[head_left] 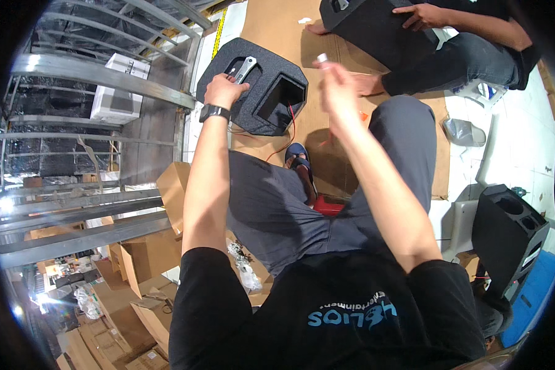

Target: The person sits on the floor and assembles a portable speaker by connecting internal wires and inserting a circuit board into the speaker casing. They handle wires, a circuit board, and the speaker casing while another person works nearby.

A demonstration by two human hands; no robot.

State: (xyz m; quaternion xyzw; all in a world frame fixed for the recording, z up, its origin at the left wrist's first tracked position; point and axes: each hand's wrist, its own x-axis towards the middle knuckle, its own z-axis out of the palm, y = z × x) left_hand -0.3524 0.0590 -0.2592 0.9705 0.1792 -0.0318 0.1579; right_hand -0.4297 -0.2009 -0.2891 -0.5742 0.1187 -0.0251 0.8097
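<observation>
A dark grey textured speaker cabinet (pixel 268 66) lies in front of me, with a rectangular opening from which a red wire (pixel 291 117) runs. A silver metal handle (pixel 246 69) sits in the cabinet's recess. My left hand (pixel 224 94), with a watch on its wrist, is closed around the near end of this handle; part of the grip is hidden under the fingers. Raised to the right of the cabinet, my right hand (pixel 340 92) is closed and smeared by motion. A small whitish piece (pixel 322 57) shows at its fingertips, too blurred to name.
Another person's hand (pixel 422 15) rests on a second dark cabinet (pixel 370 31) at the far right. Cardboard (pixel 271 21) covers the floor. Metal racking (pixel 105 77) stands at left, above cardboard boxes (pixel 145 259). Another black cabinet (pixel 505 231) stands at right.
</observation>
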